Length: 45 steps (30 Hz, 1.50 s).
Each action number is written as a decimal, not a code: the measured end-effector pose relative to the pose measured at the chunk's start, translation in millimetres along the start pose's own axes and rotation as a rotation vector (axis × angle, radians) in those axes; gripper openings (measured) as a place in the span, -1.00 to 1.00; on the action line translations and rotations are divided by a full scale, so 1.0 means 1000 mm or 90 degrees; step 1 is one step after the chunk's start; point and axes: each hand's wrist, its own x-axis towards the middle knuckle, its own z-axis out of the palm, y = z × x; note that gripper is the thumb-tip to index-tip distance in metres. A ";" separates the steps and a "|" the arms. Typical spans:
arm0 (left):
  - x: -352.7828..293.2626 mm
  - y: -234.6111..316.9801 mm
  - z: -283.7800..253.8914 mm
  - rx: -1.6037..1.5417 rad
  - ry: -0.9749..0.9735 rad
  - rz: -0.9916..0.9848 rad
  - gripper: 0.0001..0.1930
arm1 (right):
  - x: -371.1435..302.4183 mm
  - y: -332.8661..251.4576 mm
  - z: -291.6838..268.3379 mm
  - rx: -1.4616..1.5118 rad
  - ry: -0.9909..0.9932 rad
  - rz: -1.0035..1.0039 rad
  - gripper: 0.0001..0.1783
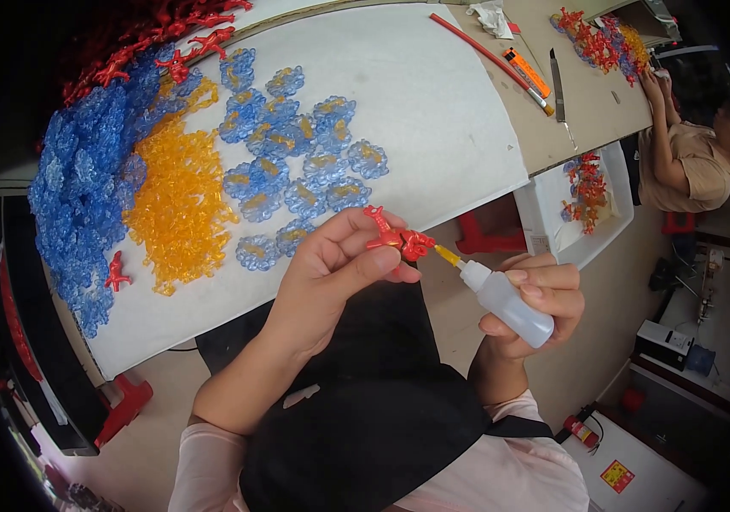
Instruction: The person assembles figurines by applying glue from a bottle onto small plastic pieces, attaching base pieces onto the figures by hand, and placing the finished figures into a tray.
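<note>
Between the thumb and fingers of my left hand [327, 273] is a small glossy red plastic figure [414, 245], held above the near edge of the table. My right hand [557, 294] is wrapped round a translucent white squeeze bottle [514, 309], tilted so that its yellow nozzle [447, 255] points at the figure. The nozzle's tip is at the figure's right end; whether it touches cannot be made out. Beyond my left hand, several clear blue flower-shaped pieces [304, 198] with yellow bits on them lie spread on the white-covered table [420, 111].
Heaps of blue pieces [84, 171], yellow pieces [179, 205] and red figures [156, 34] cover the table's left. A lone red figure [116, 271] lies nearby. Far right are a red stick [489, 60], an orange box [527, 72], a knife [558, 90], a white bin [608, 226] and a co-worker [693, 162].
</note>
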 end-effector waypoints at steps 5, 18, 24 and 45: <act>-0.008 0.012 -0.012 0.019 0.038 0.071 -0.72 | 0.003 0.001 -0.003 0.029 0.069 0.033 -0.53; -0.078 0.036 -0.071 0.024 0.182 0.252 -0.73 | 0.074 0.083 0.026 -0.065 -0.469 0.003 -0.69; -0.078 0.033 -0.071 0.010 0.211 0.252 -0.75 | 0.078 0.077 0.030 -0.185 -0.618 -0.036 -0.69; -0.050 0.025 -0.048 0.023 0.130 0.142 -0.75 | 0.051 0.073 -0.015 -0.279 -0.550 -0.150 -0.63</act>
